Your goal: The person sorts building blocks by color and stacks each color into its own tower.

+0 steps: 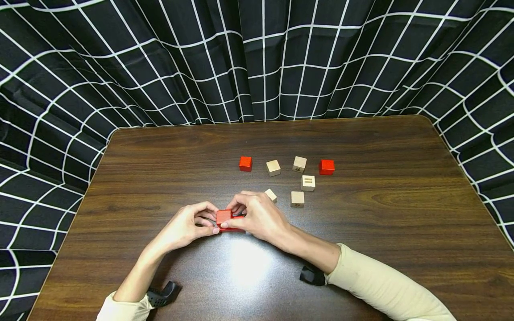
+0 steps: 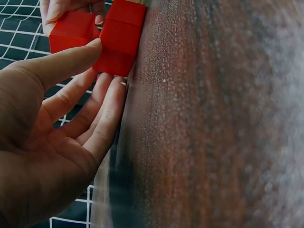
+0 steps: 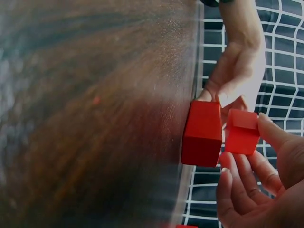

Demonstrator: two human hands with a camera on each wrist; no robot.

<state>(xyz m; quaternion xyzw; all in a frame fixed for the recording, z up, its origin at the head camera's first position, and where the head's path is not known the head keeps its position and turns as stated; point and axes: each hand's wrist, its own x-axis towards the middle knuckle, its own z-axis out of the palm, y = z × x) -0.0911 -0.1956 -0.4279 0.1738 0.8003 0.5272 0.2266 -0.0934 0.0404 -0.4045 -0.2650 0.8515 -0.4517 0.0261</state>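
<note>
My right hand (image 1: 263,216) pinches a red cube (image 3: 242,135) between thumb and fingertips, just above a low row of red blocks (image 3: 203,133) on the table. From the other side, my left hand (image 1: 186,225) holds the left end of that row, its thumb tip on one face and its fingers at the opposite one. The upper cube sits over the row's left part in the head view. In the left wrist view, the left thumb (image 2: 76,59) lies close under the raised cube (image 2: 71,33), beside the lower blocks (image 2: 121,38).
Behind the hands lie two more red cubes (image 1: 246,163) and several pale wooden cubes (image 1: 308,183), some with markings. One pale cube (image 1: 271,195) is partly hidden by the right hand. The brown wooden table (image 1: 401,200) ends at a black gridded curtain (image 1: 281,58).
</note>
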